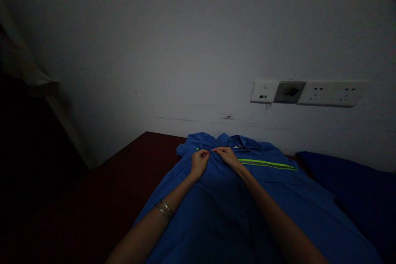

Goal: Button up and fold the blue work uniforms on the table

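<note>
Blue cloth makes up the shirt (216,198), which lies on the dark red table (123,165) with its collar end near the wall (185,49) and its wide part toward the person. Lying that way, its front and top are easy to reach with both arms stretched out.

The left hand (199,163) is bent in at the front of the shirt, just below the collar. Its thumb and fingers are together, clamped on a bit of the cloth. The right hand (227,156) comes in from the other side, and its thumb and pointing finger are also pinched on the cloth. The tips are close to each other, so both hands can work on the same small spot. The light is dim, so I cannot tell if there is a button between them. Small pinches like these suit thin, soft cloth, and with one on each side the bit in the middle can't slip away so fast.

Bracelets (164,207) sit up the left arm, away from the fingers, so they don't get in the way. A bright green stripe (267,164) runs across the shirt beside the right hand. Dark blue cloth (355,189) lies to the right, by the wall, under the sockets (328,93).
</note>
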